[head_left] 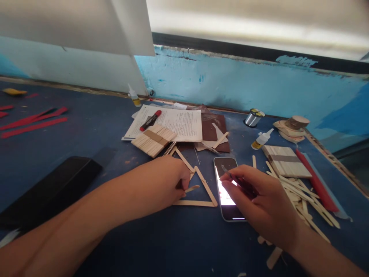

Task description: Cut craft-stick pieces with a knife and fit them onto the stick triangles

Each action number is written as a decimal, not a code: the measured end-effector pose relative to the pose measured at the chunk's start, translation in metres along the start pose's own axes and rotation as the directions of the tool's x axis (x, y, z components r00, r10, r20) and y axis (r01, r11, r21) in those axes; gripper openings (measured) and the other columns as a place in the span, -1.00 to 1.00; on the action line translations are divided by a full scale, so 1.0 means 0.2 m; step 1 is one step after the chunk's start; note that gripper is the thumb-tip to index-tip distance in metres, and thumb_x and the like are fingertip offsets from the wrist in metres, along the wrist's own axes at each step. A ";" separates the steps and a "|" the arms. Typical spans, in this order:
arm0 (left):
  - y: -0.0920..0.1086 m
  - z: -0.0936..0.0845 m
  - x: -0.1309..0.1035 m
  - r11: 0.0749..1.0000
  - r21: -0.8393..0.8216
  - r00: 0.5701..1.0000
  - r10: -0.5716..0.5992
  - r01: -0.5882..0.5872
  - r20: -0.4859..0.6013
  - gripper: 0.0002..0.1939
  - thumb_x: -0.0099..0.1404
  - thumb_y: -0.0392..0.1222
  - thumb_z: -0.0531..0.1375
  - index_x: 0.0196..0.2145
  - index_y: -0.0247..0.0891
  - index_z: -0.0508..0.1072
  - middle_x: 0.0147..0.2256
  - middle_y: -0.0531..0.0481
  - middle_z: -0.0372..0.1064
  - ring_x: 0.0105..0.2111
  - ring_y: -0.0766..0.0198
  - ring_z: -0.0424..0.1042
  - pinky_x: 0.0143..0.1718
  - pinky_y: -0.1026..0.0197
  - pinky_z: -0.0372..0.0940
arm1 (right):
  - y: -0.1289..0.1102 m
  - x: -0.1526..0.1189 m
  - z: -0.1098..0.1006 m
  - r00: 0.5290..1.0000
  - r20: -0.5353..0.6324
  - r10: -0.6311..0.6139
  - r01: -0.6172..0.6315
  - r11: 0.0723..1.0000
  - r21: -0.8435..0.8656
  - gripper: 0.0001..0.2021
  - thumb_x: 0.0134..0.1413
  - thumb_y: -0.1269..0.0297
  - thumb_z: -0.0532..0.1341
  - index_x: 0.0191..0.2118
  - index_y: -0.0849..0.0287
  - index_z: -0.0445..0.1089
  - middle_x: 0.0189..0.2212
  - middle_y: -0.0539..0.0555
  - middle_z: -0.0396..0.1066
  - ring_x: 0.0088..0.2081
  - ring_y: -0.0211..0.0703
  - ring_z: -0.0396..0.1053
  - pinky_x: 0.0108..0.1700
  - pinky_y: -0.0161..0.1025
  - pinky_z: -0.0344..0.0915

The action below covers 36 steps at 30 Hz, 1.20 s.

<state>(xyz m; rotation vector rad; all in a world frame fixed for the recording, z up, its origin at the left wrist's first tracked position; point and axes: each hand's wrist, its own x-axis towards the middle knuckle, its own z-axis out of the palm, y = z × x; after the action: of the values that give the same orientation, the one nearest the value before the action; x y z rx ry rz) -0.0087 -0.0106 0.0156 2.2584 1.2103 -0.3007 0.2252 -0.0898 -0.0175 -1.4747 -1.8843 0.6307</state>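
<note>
My left hand (165, 179) is closed on a short piece of craft stick (193, 188), whose end sticks out past the fingertips. Below it, flat on the table, lie joined craft sticks (206, 186) in triangle shapes, partly hidden by that hand. My right hand (263, 200) pinches a slim tool with a pointed metal tip (226, 171), which looks like a craft knife; its handle is mostly covered by the fingers. Underneath that hand is a phone (226, 211) with its screen lit.
Loose craft sticks (305, 204) and a banded stack (286, 161) lie right. Another bundle (154, 140) and a red marker (150, 120) rest by papers (184, 125). Glue bottles (261, 140), (134, 98) stand behind. A black case (54, 188) and red strips (34, 127) are left.
</note>
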 end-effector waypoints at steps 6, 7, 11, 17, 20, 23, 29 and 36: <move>0.05 -0.01 0.00 0.996 0.055 0.995 -0.072 0.068 0.066 -0.81 0.13 -0.28 0.13 -0.45 -0.16 0.56 -0.47 0.07 0.52 -0.50 0.23 0.44 -0.53 0.20 0.11 | -0.01 0.00 0.00 1.000 -0.015 -0.006 0.006 1.000 -0.002 -0.94 0.28 0.26 0.25 -0.23 0.08 0.46 -0.40 -0.03 0.46 -0.47 -0.25 0.32 -0.44 -0.27 0.24; 0.06 -0.02 0.00 0.995 0.058 0.993 -0.085 0.081 0.077 -0.82 0.13 -0.30 0.13 -0.45 -0.17 0.55 -0.46 0.05 0.52 -0.48 0.22 0.44 -0.51 0.20 0.13 | -0.01 0.01 0.00 1.000 -0.012 -0.006 0.006 1.000 -0.002 -0.94 0.28 0.26 0.25 -0.23 0.08 0.46 -0.39 -0.02 0.46 -0.46 -0.24 0.33 -0.44 -0.26 0.24; 0.10 -0.04 0.00 0.992 0.061 0.990 -0.112 0.107 0.088 -0.83 0.13 -0.32 0.14 -0.45 -0.20 0.54 -0.45 0.03 0.53 -0.46 0.21 0.43 -0.49 0.20 0.11 | 0.00 0.01 0.01 1.000 -0.013 -0.009 0.009 1.000 -0.001 -0.94 0.28 0.26 0.25 -0.22 0.08 0.46 -0.40 -0.03 0.45 -0.47 -0.26 0.32 -0.44 -0.27 0.24; 0.11 -0.03 0.00 0.983 0.117 0.986 -0.149 0.140 0.074 -0.83 0.13 -0.30 0.15 -0.44 -0.19 0.56 -0.49 0.05 0.49 -0.52 0.27 0.37 -0.54 0.21 0.00 | 0.01 0.00 0.00 1.000 -0.027 -0.002 0.002 1.000 -0.003 -0.95 0.28 0.26 0.25 -0.21 0.07 0.47 -0.40 -0.05 0.46 -0.47 -0.26 0.34 -0.44 -0.26 0.26; 0.10 -0.02 0.01 0.984 0.132 0.989 -0.130 0.120 0.072 -0.83 0.13 -0.29 0.16 -0.42 -0.18 0.58 -0.49 0.05 0.50 -0.52 0.27 0.36 -0.53 0.21 0.01 | 0.01 0.00 0.00 0.999 -0.034 0.009 -0.009 1.000 0.000 -0.96 0.28 0.27 0.26 -0.21 0.06 0.47 -0.39 -0.05 0.47 -0.47 -0.26 0.35 -0.44 -0.26 0.27; 0.09 -0.02 0.01 0.989 0.118 0.993 -0.097 0.089 0.061 -0.84 0.14 -0.28 0.15 -0.45 -0.18 0.55 -0.49 0.06 0.50 -0.52 0.26 0.37 -0.53 0.20 0.04 | 0.01 0.00 0.00 0.999 -0.035 0.011 -0.011 1.000 0.007 -0.95 0.28 0.27 0.25 -0.20 0.06 0.47 -0.37 -0.04 0.48 -0.45 -0.25 0.37 -0.42 -0.26 0.28; 0.05 0.01 0.02 0.997 0.063 0.999 -0.036 0.035 0.026 -0.83 0.12 -0.28 0.14 -0.45 -0.17 0.55 -0.53 0.07 0.45 -0.56 0.29 0.32 -0.54 0.21 0.02 | 0.00 0.01 0.00 0.999 -0.050 0.012 -0.012 1.000 0.007 -0.94 0.28 0.27 0.25 -0.21 0.07 0.47 -0.39 -0.04 0.48 -0.47 -0.26 0.36 -0.44 -0.27 0.28; -0.01 0.07 0.04 0.997 0.047 0.998 0.063 -0.062 -0.019 -0.85 0.11 -0.25 0.12 -0.51 -0.19 0.49 -0.57 0.07 0.41 -0.58 0.30 0.29 -0.55 0.20 0.03 | 0.00 0.02 0.00 0.997 -0.069 0.036 -0.037 0.999 -0.005 -0.89 0.30 0.21 0.24 -0.23 0.07 0.48 -0.42 -0.02 0.47 -0.46 -0.23 0.37 -0.44 -0.25 0.27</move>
<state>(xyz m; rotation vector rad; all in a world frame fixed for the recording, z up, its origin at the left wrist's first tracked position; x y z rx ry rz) -0.0059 -0.0123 -0.0007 2.3394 1.1515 -0.2853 0.2247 -0.0861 -0.0179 -1.5191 -1.8122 0.5835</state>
